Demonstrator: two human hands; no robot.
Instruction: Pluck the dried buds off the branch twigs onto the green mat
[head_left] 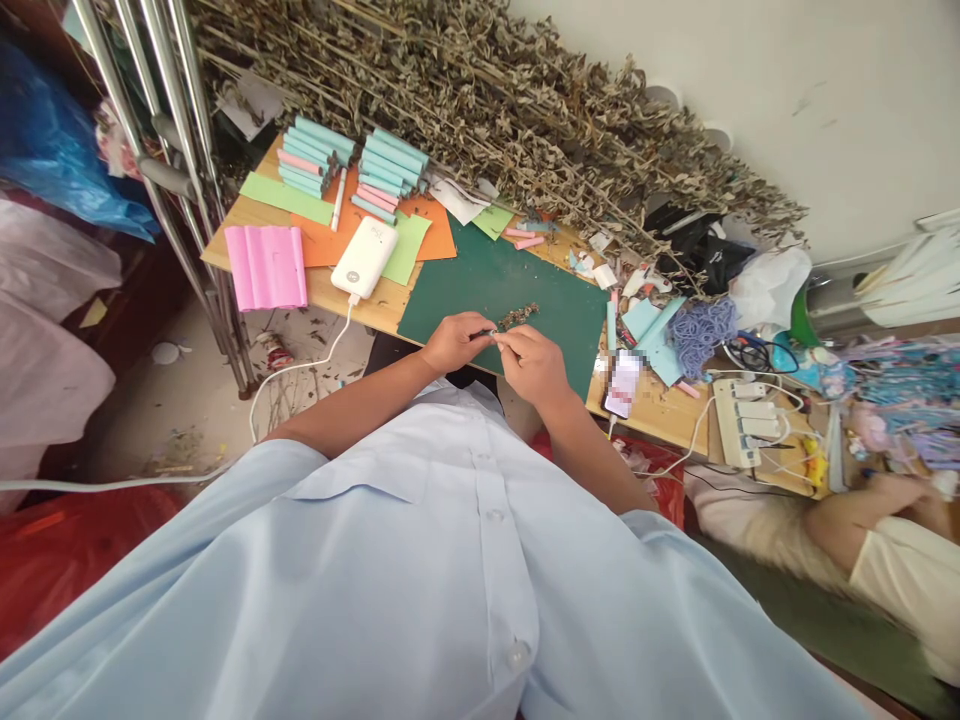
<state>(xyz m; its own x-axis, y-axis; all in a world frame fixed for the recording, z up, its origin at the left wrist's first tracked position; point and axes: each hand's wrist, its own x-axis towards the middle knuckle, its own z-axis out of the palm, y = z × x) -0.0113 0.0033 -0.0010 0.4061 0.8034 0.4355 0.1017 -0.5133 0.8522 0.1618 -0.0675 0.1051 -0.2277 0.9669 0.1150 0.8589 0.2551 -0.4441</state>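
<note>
Both hands meet at the near edge of a dark green mat (465, 275). My left hand (454, 343) is closed, thumb and fingers pinched together. Its fingertips almost touch those of my right hand (534, 364), which is also in a pinch. Between them is something small with a pale end, mostly covered by the fingers; its kind cannot be made out. Just beyond the fingertips a little heap of dried, crumbled plant bits (519, 316) lies on the mat.
Bundles of dried leafy stems (480, 100) lie along the back. Blue and pink paper rolls (390, 165) are stacked left, behind a white power bank (365, 257) and pink paper (266, 267). Rightward are a phone (622, 384), purple yarn (703, 333), a power strip (739, 425) and another person's arm (862, 515).
</note>
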